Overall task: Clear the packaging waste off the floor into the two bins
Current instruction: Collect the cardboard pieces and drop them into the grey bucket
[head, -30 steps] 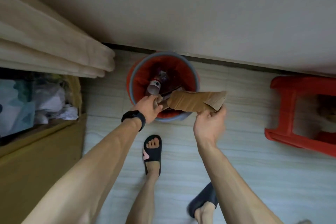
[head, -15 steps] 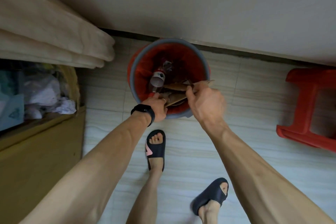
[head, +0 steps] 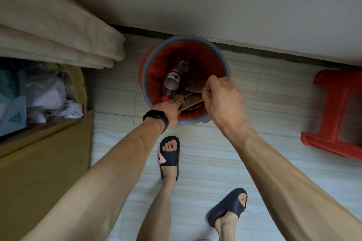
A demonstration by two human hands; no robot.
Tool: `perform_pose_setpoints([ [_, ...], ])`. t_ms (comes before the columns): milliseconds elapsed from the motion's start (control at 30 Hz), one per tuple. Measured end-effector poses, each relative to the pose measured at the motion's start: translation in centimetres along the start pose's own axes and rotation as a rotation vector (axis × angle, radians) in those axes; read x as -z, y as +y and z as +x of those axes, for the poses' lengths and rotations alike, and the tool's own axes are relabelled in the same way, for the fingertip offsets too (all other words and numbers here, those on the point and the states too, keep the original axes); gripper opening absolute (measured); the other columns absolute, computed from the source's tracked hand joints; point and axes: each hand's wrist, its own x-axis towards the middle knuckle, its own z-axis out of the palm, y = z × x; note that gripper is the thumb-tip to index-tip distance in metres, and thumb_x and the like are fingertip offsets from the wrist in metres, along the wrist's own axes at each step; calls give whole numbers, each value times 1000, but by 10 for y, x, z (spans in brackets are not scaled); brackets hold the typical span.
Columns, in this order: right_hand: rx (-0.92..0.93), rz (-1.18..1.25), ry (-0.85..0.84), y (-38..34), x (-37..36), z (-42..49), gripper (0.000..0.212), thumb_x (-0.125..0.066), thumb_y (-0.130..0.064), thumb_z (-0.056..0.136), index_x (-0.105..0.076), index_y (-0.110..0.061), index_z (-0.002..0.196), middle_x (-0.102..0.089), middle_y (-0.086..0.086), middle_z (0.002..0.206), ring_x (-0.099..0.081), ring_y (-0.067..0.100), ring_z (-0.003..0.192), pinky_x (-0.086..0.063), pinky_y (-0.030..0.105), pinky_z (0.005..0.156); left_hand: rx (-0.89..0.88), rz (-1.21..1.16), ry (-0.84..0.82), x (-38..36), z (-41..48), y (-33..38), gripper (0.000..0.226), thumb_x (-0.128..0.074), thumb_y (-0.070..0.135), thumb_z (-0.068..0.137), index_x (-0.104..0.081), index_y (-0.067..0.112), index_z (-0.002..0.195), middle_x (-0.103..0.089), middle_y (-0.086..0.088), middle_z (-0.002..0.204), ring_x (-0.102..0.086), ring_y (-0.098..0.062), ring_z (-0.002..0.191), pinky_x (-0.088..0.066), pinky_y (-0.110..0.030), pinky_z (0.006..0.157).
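Observation:
A round grey bin (head: 154, 54) with a red liner stands on the floor against the wall. Inside lie a plastic bottle (head: 172, 83) with a red cap and folded brown cardboard (head: 193, 100). My left hand (head: 169, 109) is at the bin's near rim and grips the cardboard's lower end. My right hand (head: 222, 97) is over the bin's right side, fingers curled round the cardboard's upper edge, pressing it down into the bin. A large cardboard box (head: 45, 162) at the left holds white and teal wrappings.
A red plastic stool (head: 337, 119) stands at the right. Beige curtain folds (head: 58, 31) hang at upper left above the box. My feet in dark slippers (head: 169, 154) stand on the pale tiled floor just before the bin.
The cardboard strip, held flat above the bin's rim a second ago, has been folded and pushed down inside. My right hand moved left over the bin; the camera moved closer.

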Motion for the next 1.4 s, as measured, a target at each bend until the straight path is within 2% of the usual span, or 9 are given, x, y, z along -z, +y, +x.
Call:
perform_pose_setpoints([
  [133, -87, -120, -348, 0, -22, 5, 27, -48, -33, 102, -62, -12, 111, -68, 14, 101, -55, 36, 108, -45, 41, 79, 16, 8, 45, -3, 2, 0, 37, -43, 30, 103, -51, 15, 136, -44, -7, 139, -51, -31, 121, -46, -43, 97],
  [267, -148, -339, -669, 9, -48, 7, 38, -40, -42, 97, -67, -26, 118, -56, 6, 128, -35, 28, 127, -30, 46, 104, -13, 82, 72, -9, 2, -1, 35, -41, 28, 103, -58, 16, 131, -53, -6, 136, -53, -30, 119, -47, -41, 95],
  [367, -47, -315, -681, 17, -54, -1, 47, -40, -47, 95, -53, -31, 137, -42, 3, 146, -27, 30, 137, -22, 52, 113, -16, 101, 89, -8, 0, -2, 31, -43, 22, 100, -61, 15, 124, -58, -8, 130, -56, -30, 115, -47, -40, 90],
  [467, -12, -223, -711, 27, -51, -19, 68, -46, -43, 95, -21, -28, 157, -19, 0, 164, -13, 28, 151, -11, 55, 122, -9, 46, 84, -7, -3, -4, 28, -44, 21, 98, -61, 13, 119, -59, -9, 127, -57, -32, 114, -48, -41, 90],
  [533, 11, -211, -690, 32, -44, -36, 77, -49, -34, 94, -8, -29, 159, -5, 1, 168, -4, 29, 154, -10, 54, 123, -4, -32, 81, -5, -7, -2, 31, -44, 22, 98, -60, 12, 122, -56, -10, 130, -55, -33, 117, -49, -43, 94],
  [633, -1, -123, -634, 35, -26, -67, 80, -49, -27, 93, -6, -29, 160, -5, 4, 168, -6, 30, 154, -15, 49, 123, -17, -82, 82, 3, -20, 5, 36, -44, 24, 98, -58, 13, 129, -54, -11, 131, -54, -33, 119, -48, -45, 98],
  [900, -253, 116, -549, 28, 31, -160, 56, -44, -27, 98, -35, -20, 153, -22, 6, 165, -13, 24, 153, -15, 38, 124, -48, 15, 85, 30, -87, 44, 43, -47, 28, 97, -52, 22, 140, -54, -9, 138, -55, -31, 123, -48, -41, 100],
  [1133, -447, 316, -357, 44, 95, -257, 51, -48, -26, 97, -45, -18, 147, -31, 9, 161, -22, 26, 150, -21, 36, 120, -161, 121, 38, 11, -163, 161, 47, -46, 26, 96, -47, 20, 142, -51, -11, 141, -51, -32, 127, -46, -43, 102],
  [1400, -714, 446, 76, 133, 167, -425, 45, -55, -28, 87, -64, -15, 129, -56, 12, 143, -48, 31, 135, -44, 43, 110, -461, 342, -19, -79, -252, 357, 45, -47, 32, 97, -47, 26, 142, -53, -4, 141, -47, -26, 131, -43, -38, 104],
])
